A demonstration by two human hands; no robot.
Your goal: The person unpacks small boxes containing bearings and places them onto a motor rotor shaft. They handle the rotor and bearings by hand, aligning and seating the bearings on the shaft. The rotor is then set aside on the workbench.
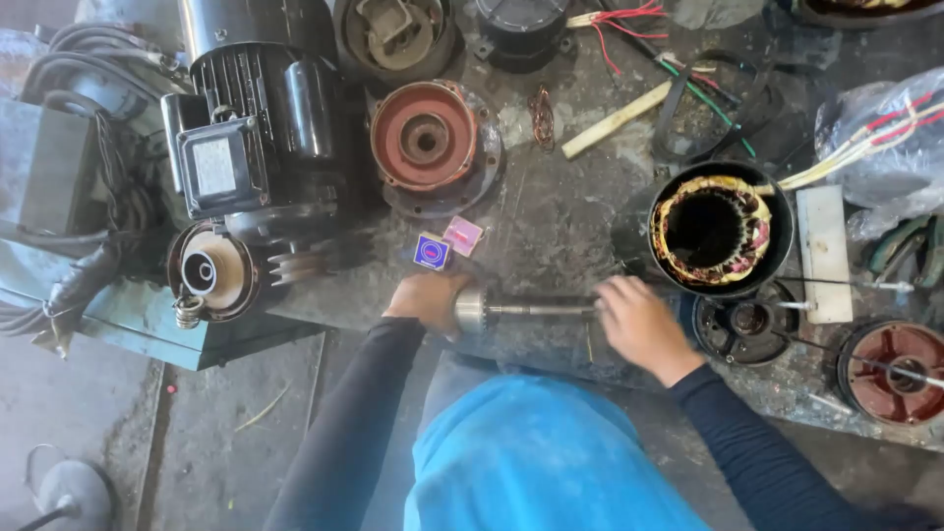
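A steel motor shaft (536, 310) lies across the near edge of the grimy workbench (560, 211). My left hand (425, 298) grips its left end, where a shiny bearing (470, 310) sits on the shaft. My right hand (639, 320) closes around the shaft's right end. Just beyond my left hand lie two small boxes, one blue (432, 252) and one pink (463, 235). A black stator housing with copper windings (718, 229) stands upright just past my right hand.
A black electric motor (258, 128) and a red end cover (428, 138) sit at the back left. A pump part (209, 272), a white block (822, 251), another red cover (895, 372), loose wires (629, 20) and a wooden stick (618, 119) lie about.
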